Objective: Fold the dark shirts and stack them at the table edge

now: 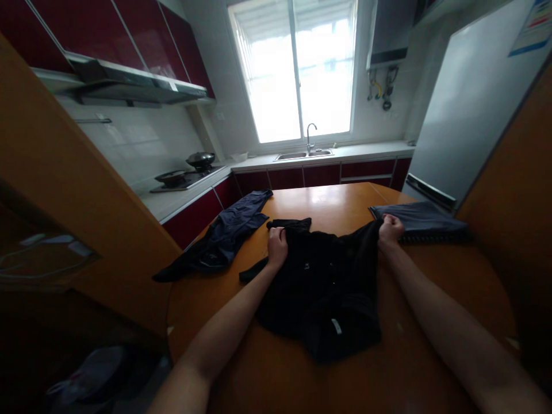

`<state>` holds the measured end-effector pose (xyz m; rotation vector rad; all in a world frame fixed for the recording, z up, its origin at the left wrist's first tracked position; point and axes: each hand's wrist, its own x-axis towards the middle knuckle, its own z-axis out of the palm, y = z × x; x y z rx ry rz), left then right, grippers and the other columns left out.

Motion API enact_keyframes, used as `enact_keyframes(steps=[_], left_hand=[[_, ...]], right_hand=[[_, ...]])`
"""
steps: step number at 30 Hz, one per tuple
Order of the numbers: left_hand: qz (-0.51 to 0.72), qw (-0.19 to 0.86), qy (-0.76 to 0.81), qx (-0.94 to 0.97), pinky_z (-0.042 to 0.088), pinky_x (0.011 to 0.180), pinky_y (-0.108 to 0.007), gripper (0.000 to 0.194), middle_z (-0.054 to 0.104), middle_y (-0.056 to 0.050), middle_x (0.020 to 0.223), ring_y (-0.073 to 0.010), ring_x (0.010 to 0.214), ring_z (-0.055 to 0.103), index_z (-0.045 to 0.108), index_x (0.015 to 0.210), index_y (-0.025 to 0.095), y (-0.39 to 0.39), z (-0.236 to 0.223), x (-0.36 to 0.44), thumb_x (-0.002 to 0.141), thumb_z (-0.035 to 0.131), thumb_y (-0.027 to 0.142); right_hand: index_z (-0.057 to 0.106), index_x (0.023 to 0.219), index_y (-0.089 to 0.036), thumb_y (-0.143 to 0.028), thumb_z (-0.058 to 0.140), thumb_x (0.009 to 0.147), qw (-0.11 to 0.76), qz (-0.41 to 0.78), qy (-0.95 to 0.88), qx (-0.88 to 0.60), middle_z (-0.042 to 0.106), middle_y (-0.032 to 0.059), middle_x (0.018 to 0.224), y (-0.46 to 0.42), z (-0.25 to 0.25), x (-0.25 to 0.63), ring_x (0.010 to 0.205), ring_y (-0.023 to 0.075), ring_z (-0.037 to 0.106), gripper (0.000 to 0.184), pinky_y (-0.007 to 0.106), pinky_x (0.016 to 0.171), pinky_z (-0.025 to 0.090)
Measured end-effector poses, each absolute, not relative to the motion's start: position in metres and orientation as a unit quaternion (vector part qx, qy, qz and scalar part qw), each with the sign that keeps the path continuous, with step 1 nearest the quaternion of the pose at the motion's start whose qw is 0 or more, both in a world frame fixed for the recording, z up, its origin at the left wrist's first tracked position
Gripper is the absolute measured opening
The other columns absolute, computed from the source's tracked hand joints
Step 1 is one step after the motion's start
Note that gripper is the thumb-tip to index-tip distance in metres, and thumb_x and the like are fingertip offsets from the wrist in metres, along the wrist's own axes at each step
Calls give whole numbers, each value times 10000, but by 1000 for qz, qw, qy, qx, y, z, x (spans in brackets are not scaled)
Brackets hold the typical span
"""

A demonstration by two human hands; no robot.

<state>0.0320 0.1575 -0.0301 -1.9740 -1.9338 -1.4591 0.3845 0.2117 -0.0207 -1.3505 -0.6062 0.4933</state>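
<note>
A black polo shirt (pixel 319 276) lies on the wooden table with its collar, showing a small white label, toward me. My left hand (pixel 277 247) is closed on the shirt's far left edge. At the far right edge, my right hand (pixel 390 229) pinches the cloth and holds it a little raised. The fabric between my hands is loosely stretched, with folds on the right side. One sleeve pokes out to the left beneath my left forearm. The fingertips of both hands are partly hidden.
Dark blue trousers or a similar garment (pixel 224 236) lie crumpled along the table's left edge. A folded grey-blue cloth (pixel 420 219) rests at the right, near my right hand. The round wooden table (pixel 328 201) stands before a counter with a sink (pixel 304 154). Pans (pixel 200 160) sit on the stove.
</note>
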Motion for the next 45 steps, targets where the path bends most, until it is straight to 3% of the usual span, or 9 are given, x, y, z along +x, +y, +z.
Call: enact_keyframes(steps=[6,12,18,26,32,35,37,41,45], left_hand=[[-345,-23,-671,-656,523,909,-362,196,622,-110,1100,-249,983,659,664,1060,202,155,-36,34,944,508,174],[-248,-25,-674,-696,483,998,-373,286,677,-126,1109,-281,1097,640,676,1057,178,148,-32,41,809,572,79],[-203,-24,-680,-704,514,921,-372,348,736,-128,1049,-285,1021,691,664,1134,194,137,-22,45,833,520,95],[-156,-60,-671,-722,511,901,-366,326,732,-138,1150,-294,1050,694,707,1103,215,117,-8,52,865,493,152],[-51,-179,-639,-746,507,671,-268,116,730,-34,712,-230,717,700,726,724,230,114,22,14,782,688,323],[-1,-254,-650,-716,463,559,-248,396,684,-45,632,-208,601,663,679,662,189,134,39,-8,820,666,552],[-38,-230,-702,-673,461,552,-244,448,713,-83,733,-210,626,676,684,792,166,154,45,-14,877,600,597],[-111,-251,-766,-582,502,533,-262,396,726,-146,868,-213,604,689,633,1087,114,188,40,-11,929,607,476],[-129,-335,-731,-580,550,561,-235,455,730,-79,823,-172,609,694,596,1236,129,196,21,-8,852,739,325]], right_hand=[[609,925,-161,-201,352,901,695,5,-343,-631,677,159,1008,206,-9,422,1003,267,623,262,410,966,461],[678,993,-159,-137,495,827,480,-87,-570,-661,611,186,1199,184,0,389,1209,353,496,247,536,1055,326],[727,1062,-189,-124,541,841,210,86,-818,-529,658,129,1182,168,-21,338,1134,269,573,296,361,980,404],[764,826,-200,-115,537,790,131,132,-825,-533,745,110,907,139,-15,340,865,252,682,246,313,764,461],[764,663,-208,-145,644,670,-7,361,-822,-441,716,6,636,130,-1,372,574,186,647,136,252,543,435],[799,792,-188,-189,684,691,81,342,-811,-469,760,40,752,159,6,365,666,207,678,152,271,631,490],[795,904,-157,-183,697,710,169,265,-800,-511,777,100,912,185,5,344,813,243,696,219,299,752,514],[767,1003,-144,-178,734,701,211,250,-796,-509,737,135,1100,227,-4,290,1034,279,663,306,328,918,493],[750,888,-158,-167,728,669,215,290,-807,-467,729,74,995,249,-15,264,970,248,659,220,310,874,506]])
